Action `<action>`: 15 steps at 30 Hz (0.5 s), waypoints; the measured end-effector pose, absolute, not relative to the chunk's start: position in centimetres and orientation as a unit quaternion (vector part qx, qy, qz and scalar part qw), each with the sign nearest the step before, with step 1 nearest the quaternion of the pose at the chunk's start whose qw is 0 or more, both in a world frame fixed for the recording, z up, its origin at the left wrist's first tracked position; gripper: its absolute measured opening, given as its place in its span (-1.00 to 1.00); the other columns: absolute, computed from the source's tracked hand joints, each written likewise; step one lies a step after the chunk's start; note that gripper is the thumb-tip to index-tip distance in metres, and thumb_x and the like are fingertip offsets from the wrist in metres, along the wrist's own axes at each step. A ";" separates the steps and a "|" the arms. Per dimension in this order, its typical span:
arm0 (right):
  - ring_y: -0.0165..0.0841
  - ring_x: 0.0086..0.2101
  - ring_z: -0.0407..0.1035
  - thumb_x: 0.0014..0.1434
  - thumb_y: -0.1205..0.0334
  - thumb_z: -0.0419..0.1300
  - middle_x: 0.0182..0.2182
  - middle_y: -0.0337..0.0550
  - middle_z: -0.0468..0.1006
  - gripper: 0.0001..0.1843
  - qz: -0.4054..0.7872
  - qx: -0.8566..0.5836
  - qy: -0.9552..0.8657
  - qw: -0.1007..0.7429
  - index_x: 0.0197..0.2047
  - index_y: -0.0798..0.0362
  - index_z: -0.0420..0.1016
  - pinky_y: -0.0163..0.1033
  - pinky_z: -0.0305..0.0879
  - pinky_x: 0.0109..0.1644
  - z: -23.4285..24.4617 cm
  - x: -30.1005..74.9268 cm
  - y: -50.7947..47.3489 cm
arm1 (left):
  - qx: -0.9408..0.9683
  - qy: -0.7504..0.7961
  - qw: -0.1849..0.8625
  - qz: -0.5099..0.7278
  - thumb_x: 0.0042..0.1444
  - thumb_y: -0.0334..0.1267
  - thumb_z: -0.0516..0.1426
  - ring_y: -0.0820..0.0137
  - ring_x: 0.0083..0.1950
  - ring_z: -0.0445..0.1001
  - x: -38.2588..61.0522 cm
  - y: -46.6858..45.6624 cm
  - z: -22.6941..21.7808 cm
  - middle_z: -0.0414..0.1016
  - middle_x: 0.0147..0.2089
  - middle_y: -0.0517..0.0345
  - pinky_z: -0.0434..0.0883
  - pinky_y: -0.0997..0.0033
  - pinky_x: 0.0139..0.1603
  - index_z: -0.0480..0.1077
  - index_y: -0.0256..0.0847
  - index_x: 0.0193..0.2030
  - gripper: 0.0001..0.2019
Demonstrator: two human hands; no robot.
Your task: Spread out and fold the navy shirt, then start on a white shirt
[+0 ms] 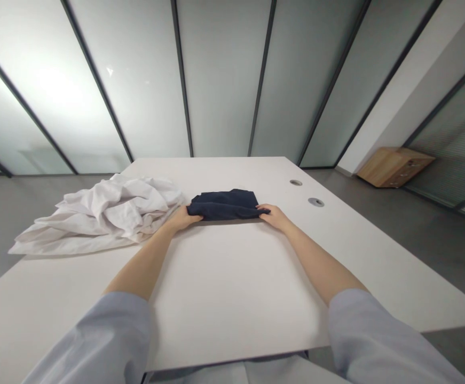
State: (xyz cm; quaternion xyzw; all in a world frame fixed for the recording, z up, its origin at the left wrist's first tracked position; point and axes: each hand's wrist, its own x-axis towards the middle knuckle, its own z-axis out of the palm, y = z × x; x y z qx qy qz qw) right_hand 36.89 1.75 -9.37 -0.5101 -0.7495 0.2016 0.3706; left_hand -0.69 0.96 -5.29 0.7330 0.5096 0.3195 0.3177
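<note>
A dark navy piece of cloth, folded into a compact bundle, lies on the white table. Its exact kind of garment cannot be made out. At its left end, my left hand pinches the near edge between thumb and fingers. My right hand grips the right end of the same edge, thumb on the near side. The edge between both hands looks slightly raised and rolled. Close by my left hand, a large crumpled white cloth is heaped on the table.
Two round cable grommets, one farther and one nearer, sit in the tabletop at the right. The white cloth hangs past the table's left edge. A wooden cabinet stands on the floor at right. Frosted glass panels rise behind the table.
</note>
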 end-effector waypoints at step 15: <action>-0.19 -0.08 0.48 -0.04 0.29 0.28 -0.09 -0.14 0.61 -0.64 0.258 -0.484 -0.764 0.340 -0.11 -0.02 0.61 -0.06 0.32 0.10 -8.2 35.2 0.7 | 0.687 0.540 0.331 0.357 -0.12 -0.12 0.17 0.16 -0.07 0.53 -0.7 2.5 -7.4 0.62 -0.20 0.07 0.45 0.21 0.00 0.54 -0.23 -0.28 -0.70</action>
